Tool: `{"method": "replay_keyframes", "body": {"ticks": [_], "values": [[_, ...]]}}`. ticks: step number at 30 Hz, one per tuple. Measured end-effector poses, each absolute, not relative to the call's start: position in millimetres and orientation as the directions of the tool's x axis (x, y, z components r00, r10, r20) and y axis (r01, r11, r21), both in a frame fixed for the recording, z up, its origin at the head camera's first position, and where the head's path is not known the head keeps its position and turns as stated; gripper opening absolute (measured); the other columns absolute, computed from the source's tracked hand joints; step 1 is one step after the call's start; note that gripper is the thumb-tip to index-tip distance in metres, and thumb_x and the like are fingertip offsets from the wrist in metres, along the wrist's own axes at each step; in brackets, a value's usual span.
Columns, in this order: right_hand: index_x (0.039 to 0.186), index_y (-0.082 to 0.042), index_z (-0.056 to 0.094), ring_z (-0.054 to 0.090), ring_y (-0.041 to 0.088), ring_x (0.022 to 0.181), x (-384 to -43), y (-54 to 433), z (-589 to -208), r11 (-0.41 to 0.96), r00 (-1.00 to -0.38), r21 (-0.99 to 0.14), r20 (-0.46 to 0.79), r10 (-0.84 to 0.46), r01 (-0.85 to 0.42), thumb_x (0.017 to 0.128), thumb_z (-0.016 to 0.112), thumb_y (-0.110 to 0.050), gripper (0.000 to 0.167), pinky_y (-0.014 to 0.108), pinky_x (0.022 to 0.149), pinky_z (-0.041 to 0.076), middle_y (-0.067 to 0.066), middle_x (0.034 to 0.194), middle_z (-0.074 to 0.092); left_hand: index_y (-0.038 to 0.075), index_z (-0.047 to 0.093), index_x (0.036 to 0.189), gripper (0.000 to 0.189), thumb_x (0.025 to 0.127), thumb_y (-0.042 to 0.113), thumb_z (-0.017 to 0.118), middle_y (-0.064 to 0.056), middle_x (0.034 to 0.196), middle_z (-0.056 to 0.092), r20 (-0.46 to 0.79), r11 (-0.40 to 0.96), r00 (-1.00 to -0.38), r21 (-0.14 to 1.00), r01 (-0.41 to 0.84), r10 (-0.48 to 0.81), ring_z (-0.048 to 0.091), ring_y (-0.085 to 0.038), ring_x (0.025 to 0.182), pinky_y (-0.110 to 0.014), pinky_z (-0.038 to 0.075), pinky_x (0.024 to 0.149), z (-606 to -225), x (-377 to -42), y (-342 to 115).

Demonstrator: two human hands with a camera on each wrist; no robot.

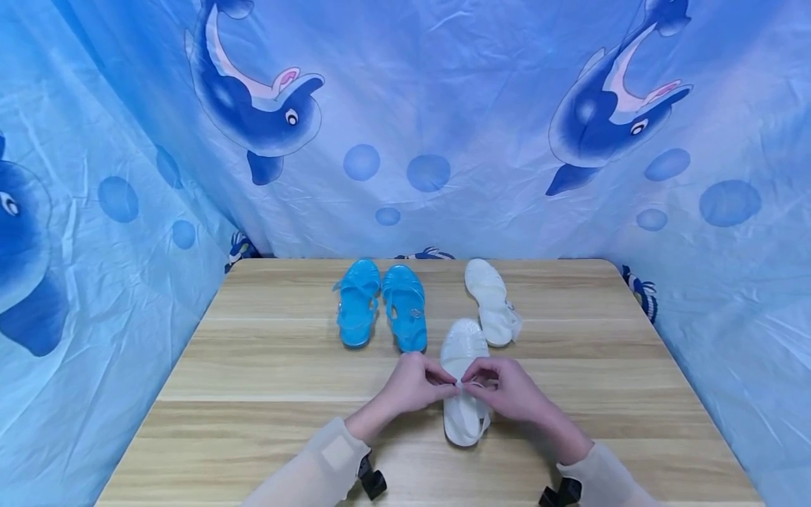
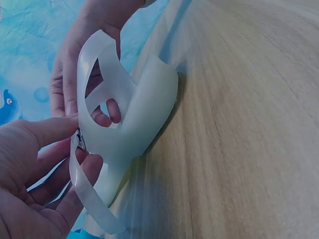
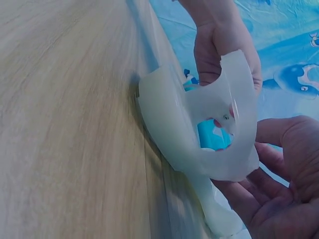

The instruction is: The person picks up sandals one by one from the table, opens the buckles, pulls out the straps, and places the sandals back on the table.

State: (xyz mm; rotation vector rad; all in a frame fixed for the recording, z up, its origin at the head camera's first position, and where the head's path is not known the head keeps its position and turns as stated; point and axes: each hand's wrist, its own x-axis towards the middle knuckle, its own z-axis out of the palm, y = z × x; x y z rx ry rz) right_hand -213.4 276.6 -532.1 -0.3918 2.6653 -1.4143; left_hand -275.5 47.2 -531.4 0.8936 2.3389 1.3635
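Observation:
A white jelly sandal (image 1: 464,427) lies sole down on the table, toe pointing away. Over its middle, my left hand (image 1: 413,382) pinches the ankle strap by a small metal buckle (image 2: 80,140) between thumb and fingertips. From the other side, my right hand (image 1: 509,389) pinches the strap as well, its fingertips close to the left ones. In the left wrist view a loose length of strap (image 2: 94,201) hangs below the buckle. Whether the strap passes through the buckle is hidden by the fingers.
A second white sandal (image 1: 486,290) lies just behind, its strap out to the right. Left of it stand two blue sandals (image 1: 357,314) side by side. The wooden table (image 1: 266,359) ends at a blue dolphin-print curtain (image 1: 405,91) at the back and sides.

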Motion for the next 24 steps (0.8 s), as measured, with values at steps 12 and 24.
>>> {"method": "replay_keyframes", "body": {"ticks": [12,24], "values": [[0.096,-0.022,0.079,0.072,0.007,0.100,-214.2,276.0,-534.0,0.542,-0.963,-0.827,-0.003,-0.268,-0.149,0.096,0.080,-0.014,0.008,0.021,0.091,0.059,-0.005,0.103,0.079,0.012,0.087,0.095,0.014,0.088,0.024,0.090,0.000,0.090,0.083,0.031,0.362,-0.769,0.870,0.335,0.638,0.067,0.002,0.070,-0.019,0.056,0.063,-532.5,-275.0,44.9],[0.102,-0.023,0.081,0.074,0.010,0.102,-216.2,271.9,-532.4,0.539,-0.968,-0.828,0.018,-0.251,-0.156,0.096,0.081,-0.024,0.006,0.025,0.090,0.060,-0.005,0.105,0.080,0.015,0.087,0.094,0.014,0.086,0.026,0.091,0.002,0.089,0.083,0.021,0.352,-0.781,0.885,0.305,0.624,0.067,-0.001,0.069,-0.020,0.056,0.060,-535.2,-274.7,43.2]]}}
